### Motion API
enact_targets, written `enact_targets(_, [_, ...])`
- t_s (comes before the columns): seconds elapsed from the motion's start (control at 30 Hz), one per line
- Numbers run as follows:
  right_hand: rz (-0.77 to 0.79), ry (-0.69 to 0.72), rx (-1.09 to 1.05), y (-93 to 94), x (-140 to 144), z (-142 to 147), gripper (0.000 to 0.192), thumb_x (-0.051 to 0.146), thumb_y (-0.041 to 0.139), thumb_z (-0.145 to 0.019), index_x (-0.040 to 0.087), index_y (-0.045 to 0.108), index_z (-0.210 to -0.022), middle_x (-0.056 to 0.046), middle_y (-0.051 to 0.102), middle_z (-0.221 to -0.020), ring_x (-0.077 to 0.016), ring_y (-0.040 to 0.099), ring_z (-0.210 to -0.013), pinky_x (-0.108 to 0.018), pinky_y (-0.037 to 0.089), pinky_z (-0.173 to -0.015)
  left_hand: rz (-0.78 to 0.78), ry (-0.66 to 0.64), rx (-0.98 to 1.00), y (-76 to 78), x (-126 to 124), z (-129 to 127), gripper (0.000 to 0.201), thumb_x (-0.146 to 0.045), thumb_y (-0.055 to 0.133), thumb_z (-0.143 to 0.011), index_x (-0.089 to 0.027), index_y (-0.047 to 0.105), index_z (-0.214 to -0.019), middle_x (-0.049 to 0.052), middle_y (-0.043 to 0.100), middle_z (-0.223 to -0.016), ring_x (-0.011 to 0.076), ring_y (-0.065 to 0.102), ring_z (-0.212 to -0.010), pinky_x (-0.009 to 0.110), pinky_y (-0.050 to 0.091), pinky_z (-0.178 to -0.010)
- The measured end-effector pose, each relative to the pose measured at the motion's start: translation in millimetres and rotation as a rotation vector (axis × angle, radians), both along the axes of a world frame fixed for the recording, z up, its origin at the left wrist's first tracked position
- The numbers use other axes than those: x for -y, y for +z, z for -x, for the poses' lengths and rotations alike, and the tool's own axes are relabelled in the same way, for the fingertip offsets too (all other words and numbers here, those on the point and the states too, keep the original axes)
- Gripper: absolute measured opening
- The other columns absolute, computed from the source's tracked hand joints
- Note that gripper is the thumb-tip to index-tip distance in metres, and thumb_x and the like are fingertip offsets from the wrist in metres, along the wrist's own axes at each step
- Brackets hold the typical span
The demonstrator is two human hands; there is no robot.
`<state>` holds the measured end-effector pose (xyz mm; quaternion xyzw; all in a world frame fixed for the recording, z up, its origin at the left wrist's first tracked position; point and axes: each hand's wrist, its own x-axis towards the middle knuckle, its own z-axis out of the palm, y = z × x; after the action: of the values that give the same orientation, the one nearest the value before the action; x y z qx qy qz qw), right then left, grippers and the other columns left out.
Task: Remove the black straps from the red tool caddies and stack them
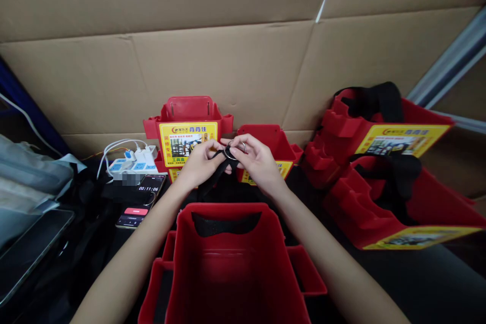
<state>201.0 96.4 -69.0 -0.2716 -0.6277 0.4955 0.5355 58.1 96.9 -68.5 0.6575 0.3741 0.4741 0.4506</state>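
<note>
Above the far rim of a red plastic tool box (231, 207), my two hands meet. My left hand (199, 164) pinches a black strap (216, 176), which hangs down behind the box. Fingers closed, my right hand (261, 162) grips a round metal ring (228, 154) at the strap's upper end. A second shiny loop shows among the right fingers; whether it is worn or held I cannot tell. Black webbing (226, 227) runs across the slot in the box's far wall. The box stands upright, its open top facing me.
Behind my hands stand red boxes (190, 107) with yellow labels. More red boxes with black straps (391, 101) are on the right. A power strip (142, 166) with white cables and a lit phone (140, 200) lie at left. A cardboard wall (228, 71) closes the back.
</note>
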Motion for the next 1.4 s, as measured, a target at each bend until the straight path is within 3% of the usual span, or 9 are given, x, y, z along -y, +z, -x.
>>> enact_targets(0.2, [-0.069, 0.011, 0.133, 2.7, -2, -3, 0.022, 0.028, 0.061, -0.073, 0.019, 0.053, -0.092, 0.000, 0.060, -0.079, -0.0070, 0.055, -0.059, -0.021, 0.049, -0.058, 0.065, -0.045, 0.090, 3.8, 1, 3, 0.008, -0.017, 0.052, -0.079, -0.015, 0.048, -0.072, -0.001, 0.065, -0.058, 0.0096, 0.063, -0.051, 0.020, 0.049, -0.055])
enact_targets(0.37, [-0.066, 0.042, 0.277, 2.7, 0, -8, 0.020, 0.029, 0.056, -0.077, 0.019, 0.056, -0.095, 0.001, 0.060, -0.076, -0.0091, 0.059, -0.064, -0.024, 0.050, -0.064, 0.164, -0.085, 0.038, 2.4, 1, 6, 0.015, -0.021, 0.052, -0.079, -0.014, 0.052, -0.065, 0.002, 0.066, -0.058, 0.0112, 0.064, -0.055, 0.021, 0.049, -0.055])
enact_targets(0.57, [-0.236, -0.204, 0.428, -4.1, -4, -10, 0.015, 0.033, 0.050, -0.081, 0.018, 0.052, -0.081, 0.001, 0.059, -0.066, -0.0102, 0.056, -0.055, -0.024, 0.046, -0.057, 0.162, -0.197, -0.032, 5.3, 0, 8, 0.012, -0.021, 0.059, -0.074, -0.013, 0.063, -0.083, 0.005, 0.070, -0.078, 0.0109, 0.063, -0.070, 0.018, 0.045, -0.057])
enact_targets(0.7, [-0.357, -0.257, 0.581, -0.9, 0, -10, 0.010, 0.029, 0.046, -0.083, 0.020, 0.048, -0.080, 0.002, 0.057, -0.065, -0.0097, 0.053, -0.053, -0.023, 0.041, -0.054, 0.167, -0.154, 0.003, 3.4, -1, 7, 0.015, -0.029, 0.060, -0.074, -0.014, 0.063, -0.076, 0.003, 0.068, -0.077, 0.0087, 0.061, -0.067, 0.016, 0.042, -0.055])
enact_targets(0.83, [-0.393, -0.301, 0.604, 3.5, 5, -9, 0.011, 0.029, 0.043, -0.084, 0.021, 0.043, -0.076, 0.003, 0.053, -0.065, -0.0096, 0.049, -0.053, -0.022, 0.038, -0.053, 0.116, -0.152, 0.051, -0.7, -3, 5, 0.006, -0.015, 0.062, -0.067, -0.014, 0.060, -0.072, -0.001, 0.066, -0.074, 0.0072, 0.060, -0.064, 0.018, 0.045, -0.063])
enact_targets(1.0, [-0.333, -0.284, 0.527, 4.6, 6, -9, 0.015, 0.033, 0.044, -0.084, 0.021, 0.043, -0.074, 0.003, 0.048, -0.061, -0.0095, 0.048, -0.054, -0.021, 0.041, -0.053, 0.130, -0.096, 0.047, -0.1, -2, 3, 0.009, -0.011, 0.050, -0.069, -0.014, 0.058, -0.072, 0.000, 0.065, -0.063, 0.0106, 0.062, -0.058, 0.022, 0.047, -0.058])
enact_targets(1.2, [-0.077, -0.230, 0.166, 4.2, -4, -12, 0.020, 0.035, 0.060, -0.072, 0.019, 0.048, -0.076, -0.002, 0.058, -0.088, -0.0140, 0.060, -0.071, -0.030, 0.055, -0.062, 0.127, 0.079, -0.011, -0.6, -2, 1, 0.011, -0.009, 0.047, -0.068, -0.014, 0.056, -0.070, -0.001, 0.062, -0.054, 0.0107, 0.061, -0.047, 0.017, 0.041, -0.042])
enact_targets(1.4, [0.108, -0.169, 0.162, 10.0, -4, -21, 0.025, 0.031, 0.068, -0.066, 0.017, 0.048, -0.070, 0.000, 0.061, -0.077, -0.0146, 0.062, -0.073, -0.032, 0.058, -0.064, 0.094, 0.098, -0.049, -2.3, -3, 0, 0.011, -0.009, 0.046, -0.067, -0.013, 0.056, -0.070, 0.000, 0.062, -0.054, 0.0097, 0.058, -0.043, 0.016, 0.039, -0.038])
